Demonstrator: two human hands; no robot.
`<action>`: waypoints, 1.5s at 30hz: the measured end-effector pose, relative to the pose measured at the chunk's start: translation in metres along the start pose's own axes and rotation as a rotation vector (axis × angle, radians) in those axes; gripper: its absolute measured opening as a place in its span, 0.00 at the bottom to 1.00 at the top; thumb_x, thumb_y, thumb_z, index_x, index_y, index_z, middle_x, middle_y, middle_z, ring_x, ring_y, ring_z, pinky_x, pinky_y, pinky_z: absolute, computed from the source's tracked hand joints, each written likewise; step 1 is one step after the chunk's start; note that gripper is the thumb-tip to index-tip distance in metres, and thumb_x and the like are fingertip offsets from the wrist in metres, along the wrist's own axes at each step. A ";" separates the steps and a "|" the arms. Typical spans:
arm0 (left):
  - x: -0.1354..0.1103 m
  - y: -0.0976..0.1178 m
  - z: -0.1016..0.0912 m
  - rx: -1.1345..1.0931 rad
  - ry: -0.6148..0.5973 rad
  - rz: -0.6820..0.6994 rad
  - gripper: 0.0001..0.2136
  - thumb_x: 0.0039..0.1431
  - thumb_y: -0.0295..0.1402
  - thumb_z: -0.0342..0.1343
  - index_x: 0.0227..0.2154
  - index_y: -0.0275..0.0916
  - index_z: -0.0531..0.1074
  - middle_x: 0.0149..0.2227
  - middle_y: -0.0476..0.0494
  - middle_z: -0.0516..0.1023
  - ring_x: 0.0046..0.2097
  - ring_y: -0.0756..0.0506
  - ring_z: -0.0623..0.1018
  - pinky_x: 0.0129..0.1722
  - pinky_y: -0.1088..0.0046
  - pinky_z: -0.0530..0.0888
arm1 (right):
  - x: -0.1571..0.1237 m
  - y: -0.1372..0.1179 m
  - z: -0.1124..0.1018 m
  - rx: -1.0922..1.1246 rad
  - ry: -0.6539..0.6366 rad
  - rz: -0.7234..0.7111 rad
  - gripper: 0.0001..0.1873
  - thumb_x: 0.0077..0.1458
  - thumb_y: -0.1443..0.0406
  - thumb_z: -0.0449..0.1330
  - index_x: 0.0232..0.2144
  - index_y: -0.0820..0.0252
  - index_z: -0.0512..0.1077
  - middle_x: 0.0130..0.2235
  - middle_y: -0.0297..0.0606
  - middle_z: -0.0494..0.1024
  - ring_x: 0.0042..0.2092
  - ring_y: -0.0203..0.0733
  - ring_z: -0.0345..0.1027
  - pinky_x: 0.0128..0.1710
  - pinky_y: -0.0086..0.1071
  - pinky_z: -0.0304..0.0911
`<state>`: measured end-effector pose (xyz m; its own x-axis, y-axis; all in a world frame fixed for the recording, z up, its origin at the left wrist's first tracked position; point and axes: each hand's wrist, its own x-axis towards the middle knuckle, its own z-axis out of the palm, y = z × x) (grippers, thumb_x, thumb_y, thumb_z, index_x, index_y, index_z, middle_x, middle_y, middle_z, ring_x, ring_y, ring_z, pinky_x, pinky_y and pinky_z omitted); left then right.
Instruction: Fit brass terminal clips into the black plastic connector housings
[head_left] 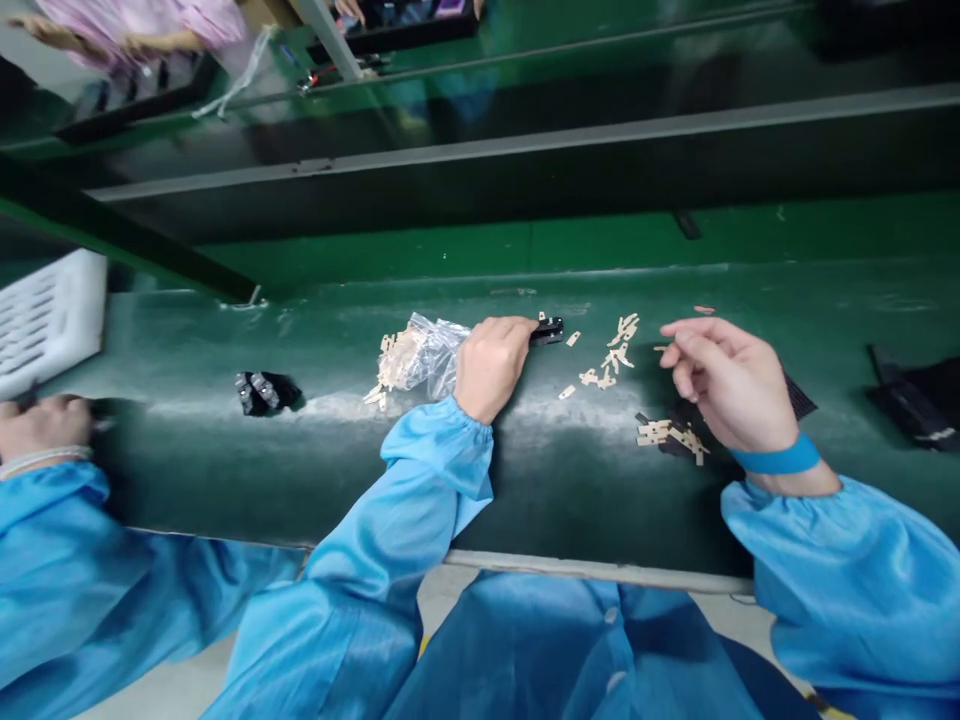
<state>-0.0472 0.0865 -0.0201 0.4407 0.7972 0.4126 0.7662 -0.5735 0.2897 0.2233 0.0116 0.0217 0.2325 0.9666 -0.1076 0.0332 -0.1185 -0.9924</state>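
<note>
My left hand [491, 365] is closed on a small black plastic part [547, 331] and rests it on the green bench. A small beige piece shows at the part's upper edge. Beside that hand lies a clear plastic bag [435, 352] with small beige strips [386, 372] spilling at its left. My right hand [735, 385], with a blue wristband, is raised, its fingers curled into a loose pinch; whatever they hold is too small to make out. Loose beige strips [616, 355] lie between my hands. Another heap of strips [673, 435] on dark pieces sits below my right fingers.
Black parts with clear ends [266, 393] lie at the left. There a co-worker's hand [45, 435] reaches in, near a white slotted tray [52, 318]. Black items [915, 398] lie at far right. A green post [135, 235] slants across the left; another person works across the bench.
</note>
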 end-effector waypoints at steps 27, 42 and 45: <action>-0.016 0.058 -0.019 -1.288 -0.334 -0.571 0.05 0.67 0.31 0.53 0.41 0.37 0.63 0.37 0.42 0.80 0.30 0.51 0.79 0.25 0.79 0.75 | -0.001 -0.023 -0.043 -0.494 -0.634 0.194 0.20 0.59 0.47 0.63 0.35 0.57 0.71 0.24 0.32 0.74 0.25 0.37 0.65 0.29 0.32 0.60; -0.020 0.061 -0.016 -1.338 -0.356 -0.579 0.09 0.71 0.36 0.45 0.47 0.39 0.65 0.32 0.51 0.67 0.26 0.53 0.75 0.21 0.78 0.75 | 0.000 -0.012 -0.035 -0.682 -0.598 -0.035 0.19 0.65 0.48 0.57 0.38 0.56 0.74 0.35 0.39 0.80 0.34 0.43 0.72 0.34 0.34 0.65; -0.020 0.062 -0.017 -1.320 -0.344 -0.571 0.09 0.71 0.35 0.46 0.48 0.39 0.65 0.32 0.51 0.67 0.26 0.53 0.73 0.19 0.80 0.73 | -0.001 -0.011 -0.033 -0.673 -0.606 -0.022 0.19 0.64 0.47 0.58 0.37 0.56 0.73 0.32 0.38 0.78 0.32 0.41 0.70 0.31 0.33 0.65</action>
<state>-0.0165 0.0319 0.0039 0.4639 0.8651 -0.1906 -0.0170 0.2238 0.9745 0.2544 0.0043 0.0350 -0.3204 0.9015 -0.2911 0.6372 -0.0223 -0.7704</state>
